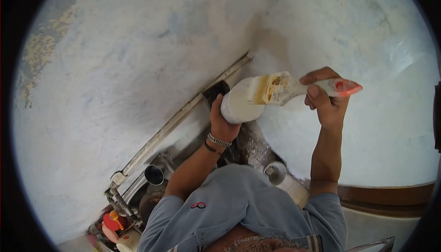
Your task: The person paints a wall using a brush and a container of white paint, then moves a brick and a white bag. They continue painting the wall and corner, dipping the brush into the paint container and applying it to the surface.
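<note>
A white, rounded container (239, 107) rests in my left hand (223, 121), whose fingers wrap round its lower left side. In my right hand (327, 97) is a wide paintbrush (285, 88), gripped by its whitish handle with a red tip. The brush lies nearly level, its yellowish-white bristles over the container's upper right edge. The bristle ends look pale against the white of the container, and whether they touch it I cannot tell.
Patchy whitish walls (138, 59) meet in a corner ahead. A pipe (174, 119) slants along the left wall above a dark cup (154, 175) and clutter. Red and orange items (114, 221) sit lower left. A brown ledge (386, 199) runs at the right.
</note>
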`<state>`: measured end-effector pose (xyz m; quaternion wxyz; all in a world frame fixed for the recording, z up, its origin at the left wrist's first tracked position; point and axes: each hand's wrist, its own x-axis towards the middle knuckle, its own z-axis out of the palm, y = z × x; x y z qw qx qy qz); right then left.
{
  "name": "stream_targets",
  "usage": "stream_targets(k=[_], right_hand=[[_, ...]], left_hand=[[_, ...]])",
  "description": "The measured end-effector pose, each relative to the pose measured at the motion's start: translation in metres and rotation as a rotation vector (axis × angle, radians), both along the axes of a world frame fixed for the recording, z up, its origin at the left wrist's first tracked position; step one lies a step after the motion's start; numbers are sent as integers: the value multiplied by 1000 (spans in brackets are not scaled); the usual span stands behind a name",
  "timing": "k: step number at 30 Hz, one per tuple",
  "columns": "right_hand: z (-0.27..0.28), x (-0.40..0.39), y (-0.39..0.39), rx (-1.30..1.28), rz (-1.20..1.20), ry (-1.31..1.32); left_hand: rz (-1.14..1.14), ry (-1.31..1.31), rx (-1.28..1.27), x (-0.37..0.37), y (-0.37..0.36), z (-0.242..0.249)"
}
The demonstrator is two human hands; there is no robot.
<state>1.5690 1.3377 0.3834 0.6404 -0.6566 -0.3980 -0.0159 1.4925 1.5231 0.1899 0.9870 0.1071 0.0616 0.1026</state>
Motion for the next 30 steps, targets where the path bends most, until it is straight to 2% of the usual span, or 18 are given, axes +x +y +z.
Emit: stream_targets(k=[3, 7, 19, 22, 27, 30], right_hand=[[-7, 2, 4, -110, 32, 36], [-25, 5, 11, -112, 43, -48], [-39, 14, -1, 265, -73, 95], [-32, 12, -11, 251, -112, 84], [-15, 11, -14, 208, -66, 17], [-11, 14, -13, 38, -52, 15]], left_hand=[[-12, 37, 5, 1, -4, -4], [-19, 90, 14, 4, -2, -12], [-33, 77, 90, 9, 21, -28], [-12, 75, 75, 18, 16, -12], [-67, 53, 11, 31, 9, -13], [-80, 51, 0, 36, 0, 5]])
